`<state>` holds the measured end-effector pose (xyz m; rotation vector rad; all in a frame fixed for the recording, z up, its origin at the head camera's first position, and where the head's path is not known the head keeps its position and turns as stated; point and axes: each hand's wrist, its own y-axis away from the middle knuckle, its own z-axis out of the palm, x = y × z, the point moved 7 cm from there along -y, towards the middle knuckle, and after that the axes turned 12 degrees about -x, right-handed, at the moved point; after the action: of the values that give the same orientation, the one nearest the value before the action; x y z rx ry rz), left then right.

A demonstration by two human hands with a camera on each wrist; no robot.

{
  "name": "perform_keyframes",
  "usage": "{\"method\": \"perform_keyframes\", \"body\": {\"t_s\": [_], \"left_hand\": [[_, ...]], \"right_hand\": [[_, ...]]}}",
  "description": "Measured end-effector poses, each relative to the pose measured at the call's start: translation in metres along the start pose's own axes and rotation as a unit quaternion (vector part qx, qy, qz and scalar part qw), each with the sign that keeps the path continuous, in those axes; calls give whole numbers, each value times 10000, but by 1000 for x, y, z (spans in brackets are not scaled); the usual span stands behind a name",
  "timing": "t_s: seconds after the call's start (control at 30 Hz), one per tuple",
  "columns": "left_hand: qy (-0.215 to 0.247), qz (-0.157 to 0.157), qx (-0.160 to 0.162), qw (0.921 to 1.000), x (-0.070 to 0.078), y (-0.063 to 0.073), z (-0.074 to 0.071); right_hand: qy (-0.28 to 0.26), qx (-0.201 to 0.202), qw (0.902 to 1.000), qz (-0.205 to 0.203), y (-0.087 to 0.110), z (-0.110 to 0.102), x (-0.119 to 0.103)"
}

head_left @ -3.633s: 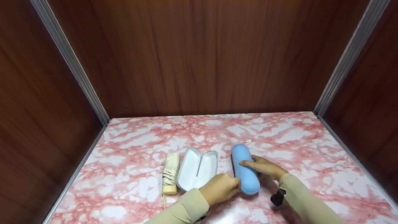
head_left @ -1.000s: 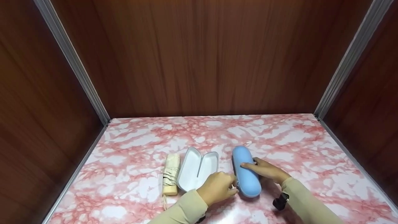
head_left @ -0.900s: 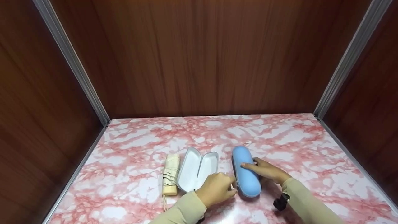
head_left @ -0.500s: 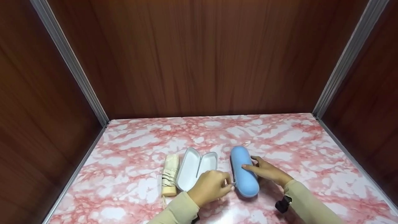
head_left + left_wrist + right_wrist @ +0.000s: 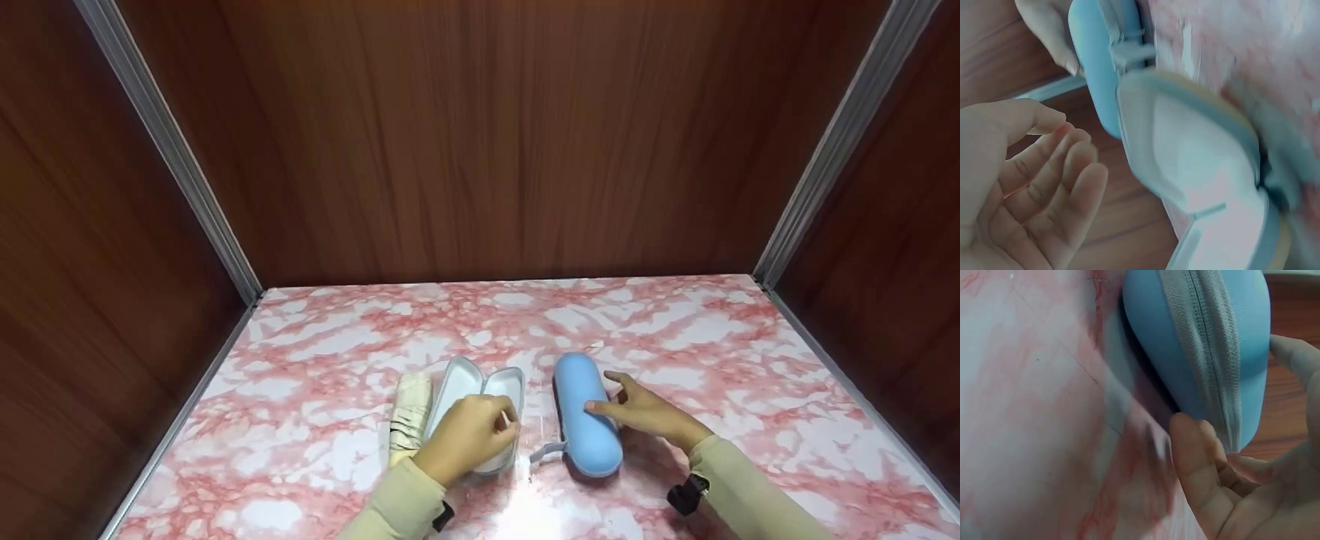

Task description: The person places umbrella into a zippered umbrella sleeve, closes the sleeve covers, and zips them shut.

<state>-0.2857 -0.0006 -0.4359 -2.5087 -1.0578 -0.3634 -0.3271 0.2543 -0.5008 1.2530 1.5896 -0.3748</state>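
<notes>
The blue zip case (image 5: 585, 416), long and rounded, lies on the pink-and-white marbled table, a short grey strap (image 5: 549, 450) at its near left. My right hand (image 5: 656, 415) holds its right side, thumb on top and fingertips against the side; the zip runs along the case (image 5: 1204, 354) in the right wrist view. My left hand (image 5: 471, 435) is over a hinged glasses case (image 5: 459, 379), which lies open with a pale inside. Its fingers are loosely bent with nothing between them, as the left wrist view shows. A folded cream umbrella (image 5: 412, 401) lies left of the glasses case, partly behind the left hand.
Dark wood-grain panels (image 5: 480, 150) stand behind and on both sides of the table (image 5: 337, 337), with grey metal posts (image 5: 180, 165) at the corners. A bright glare falls on the table's near middle.
My left hand has let go of the blue case's strap and moved left over the glasses case. The strap now sticks out to the left. My right hand has stayed at the blue case.
</notes>
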Motion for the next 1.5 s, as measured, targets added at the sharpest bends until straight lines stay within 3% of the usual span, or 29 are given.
{"method": "perform_keyframes", "body": {"t_s": [0.37,0.5,0.67,0.8,1.03,1.23,1.5], "left_hand": [[-180,-472,512,9974,-33,17,-32],[-598,-931,603,9920,-48,26,-37],[-621,-1736,343,9823,-71,36,-38],[-292,-2032,85,9787,-83,39,-37],[332,-2156,-116,9758,-90,41,-34],[641,-2075,-154,9760,-93,41,-31],[790,-1837,-99,9797,-96,42,-28]], "right_hand": [[116,258,9995,-117,3,-6,-9],[-54,379,9986,-361,3,-6,-14],[-444,424,9942,-883,4,-4,-26],[-923,165,9880,-1225,2,2,-35],[-1062,-263,9829,-1484,-7,17,-50],[-1134,-663,9779,-1628,-9,30,-64],[-1837,-1479,9628,-1318,-15,53,-71]]}}
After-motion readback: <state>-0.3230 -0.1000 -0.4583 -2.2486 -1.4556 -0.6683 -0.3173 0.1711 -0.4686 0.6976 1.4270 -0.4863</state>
